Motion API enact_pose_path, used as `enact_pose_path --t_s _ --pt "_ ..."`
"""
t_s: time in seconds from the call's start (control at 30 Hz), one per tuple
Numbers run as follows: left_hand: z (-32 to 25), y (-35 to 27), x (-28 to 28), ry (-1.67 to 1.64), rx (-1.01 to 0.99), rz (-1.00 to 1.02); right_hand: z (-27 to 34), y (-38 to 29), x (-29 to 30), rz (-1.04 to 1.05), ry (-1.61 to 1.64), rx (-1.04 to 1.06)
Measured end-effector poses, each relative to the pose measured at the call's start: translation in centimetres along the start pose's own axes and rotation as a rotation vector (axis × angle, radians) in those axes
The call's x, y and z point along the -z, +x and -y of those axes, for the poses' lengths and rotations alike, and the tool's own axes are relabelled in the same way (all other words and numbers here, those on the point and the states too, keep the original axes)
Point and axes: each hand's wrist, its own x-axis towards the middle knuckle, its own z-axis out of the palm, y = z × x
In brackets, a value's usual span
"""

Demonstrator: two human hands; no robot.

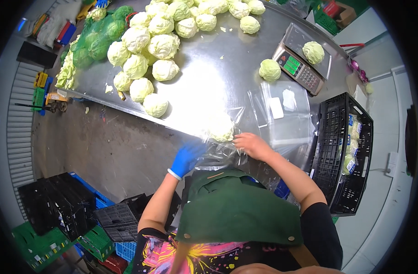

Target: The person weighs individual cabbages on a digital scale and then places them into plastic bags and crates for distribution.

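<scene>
A pale green cabbage [222,129] lies in glare at the steel table's front edge, with clear plastic bag film [222,154] around and below it. My right hand [252,146], bare, has its fingertips on the film at the cabbage's right side. In a blue glove, my left hand [188,158] is at the left side of the film. Motion blurs its fingers, so their grip cannot be made out. A stack of flat clear bags [291,126] lies to the right, with white labels or cards [276,108] on top.
Many cabbages [164,46] are heaped at the table's back left, beside a green net sack [99,41]. A digital scale [299,68] carries one cabbage [313,52]; another [270,70] sits beside it. A black crate [346,191] at right holds wrapped produce [353,144]. Crates [58,205] stand lower left.
</scene>
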Motion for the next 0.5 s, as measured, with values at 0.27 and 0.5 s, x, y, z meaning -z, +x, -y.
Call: enact_pose_path --t_s 0.27,0.5 --pt "5.1 4.8 -2.3 -1.045 0.976 0.092 -3.9 2.0 -0.9 -0.234 1.453 -1.261" --pt "4.0 5.7 -4.6 -1.451 1.317 -0.113 -1.6 4.4 2.4 -0.708 -0.016 -0.693"
